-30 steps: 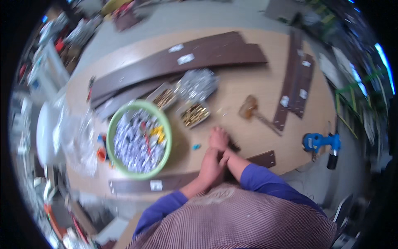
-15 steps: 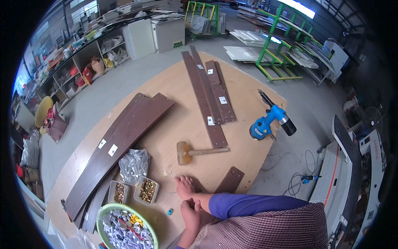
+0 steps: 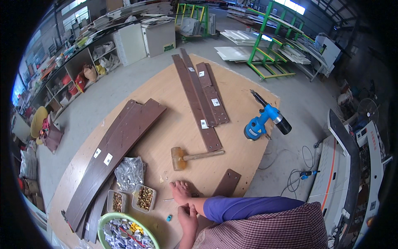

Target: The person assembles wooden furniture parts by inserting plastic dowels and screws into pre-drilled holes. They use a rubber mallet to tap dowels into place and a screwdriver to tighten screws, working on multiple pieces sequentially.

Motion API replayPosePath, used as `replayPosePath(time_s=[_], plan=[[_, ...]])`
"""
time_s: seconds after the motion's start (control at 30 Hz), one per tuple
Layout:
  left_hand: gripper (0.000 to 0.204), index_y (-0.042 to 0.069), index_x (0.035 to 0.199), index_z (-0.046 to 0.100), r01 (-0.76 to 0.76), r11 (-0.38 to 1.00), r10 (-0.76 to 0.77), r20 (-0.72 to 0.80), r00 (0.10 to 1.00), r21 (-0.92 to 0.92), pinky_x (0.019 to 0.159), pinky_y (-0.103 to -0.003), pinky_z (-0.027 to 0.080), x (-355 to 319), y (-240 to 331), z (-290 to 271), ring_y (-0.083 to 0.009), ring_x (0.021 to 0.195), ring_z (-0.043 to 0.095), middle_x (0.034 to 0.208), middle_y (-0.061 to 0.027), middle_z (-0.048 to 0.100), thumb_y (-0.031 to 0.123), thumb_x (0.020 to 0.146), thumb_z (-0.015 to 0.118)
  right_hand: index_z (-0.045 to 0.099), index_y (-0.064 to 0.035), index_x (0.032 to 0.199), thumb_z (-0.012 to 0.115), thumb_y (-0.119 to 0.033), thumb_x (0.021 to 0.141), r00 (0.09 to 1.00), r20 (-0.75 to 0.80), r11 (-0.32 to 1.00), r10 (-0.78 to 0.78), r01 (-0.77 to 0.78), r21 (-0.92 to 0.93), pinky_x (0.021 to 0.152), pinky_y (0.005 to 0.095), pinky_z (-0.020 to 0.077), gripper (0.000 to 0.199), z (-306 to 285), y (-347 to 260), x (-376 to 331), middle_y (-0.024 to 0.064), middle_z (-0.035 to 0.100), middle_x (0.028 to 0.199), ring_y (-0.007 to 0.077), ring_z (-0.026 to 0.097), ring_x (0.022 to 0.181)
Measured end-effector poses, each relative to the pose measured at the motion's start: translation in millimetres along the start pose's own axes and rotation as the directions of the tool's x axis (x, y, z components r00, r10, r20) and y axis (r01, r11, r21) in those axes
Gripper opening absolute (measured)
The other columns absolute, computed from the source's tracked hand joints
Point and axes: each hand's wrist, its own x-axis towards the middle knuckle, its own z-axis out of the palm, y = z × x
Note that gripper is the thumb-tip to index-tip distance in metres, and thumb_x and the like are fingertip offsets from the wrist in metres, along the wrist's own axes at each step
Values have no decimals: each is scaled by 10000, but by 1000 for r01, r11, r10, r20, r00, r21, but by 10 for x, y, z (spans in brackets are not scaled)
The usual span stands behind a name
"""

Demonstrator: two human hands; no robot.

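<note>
My right hand (image 3: pixel 181 193) rests low over the wooden table, its fingers slightly apart and pointing away from me. A thin metal rod (image 3: pixel 168 200) sticks out beside it; whether the hand touches the rod is unclear. Against my right wrist, my left hand (image 3: pixel 188 216) is closed, thumb and fingers together; anything inside them is hidden. Just left of it lies a small teal piece (image 3: pixel 169 218). Beyond the hands is a mallet (image 3: pixel 179 159) with an amber head and wooden handle. A short brown board (image 3: pixel 227 182) lies right of my hands.
Two clear tubs (image 3: pixel 154 202) of brass-coloured fasteners, a plastic bag (image 3: pixel 130 172) and a green basin (image 3: pixel 154 236) of small caps stand left. Long brown boards (image 3: pixel 120 139) lie behind them, more boards (image 3: pixel 195 97) far off. A blue rivet gun (image 3: pixel 267 118) stands near the right edge.
The whole view has shifted a little, so the table's contents appear slightly further left. Both hands keep nearly the same place and pose, the left one still at the right wrist.
</note>
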Motion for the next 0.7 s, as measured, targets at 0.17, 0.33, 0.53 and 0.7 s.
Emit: replayPosePath(time_s=[0.17,0.33,0.53,0.7], plan=[[209,-44,945,593,49,985,-14,206,978,-167,620,-298,511,-116,228,-95,-138,670,601,764,-84,627,164,958,613,558,-142,1063,482,-152,896,991,-88,971,-96,74,-229,824,479,439,185,230,115,30,121,600,1022,298,577,981],[218,20,920,628,155,925,-119,123,985,-347,587,-256,454,-134,132,-646,-92,628,530,714,-19,583,219,992,574,558,-131,1116,487,-149,910,992,25,964,-124,126,-235,869,485,446,218,247,199,76,147,593,1061,323,574,1022],[214,-5,940,659,190,980,-189,-589,785,-61,596,-289,472,125,-486,-2214,-141,625,590,701,-69,632,199,960,596,541,-132,1128,479,-124,926,970,-25,962,-244,238,-135,886,474,445,212,64,229,83,148,573,1051,329,566,1014],[257,18,1040,683,329,776,-25,-496,868,537,756,-416,523,217,-1017,-2661,-349,831,655,941,-193,664,139,815,716,528,-119,1093,470,-108,926,965,-18,950,-261,254,-183,879,456,451,177,34,177,81,144,562,1018,325,565,1002]])
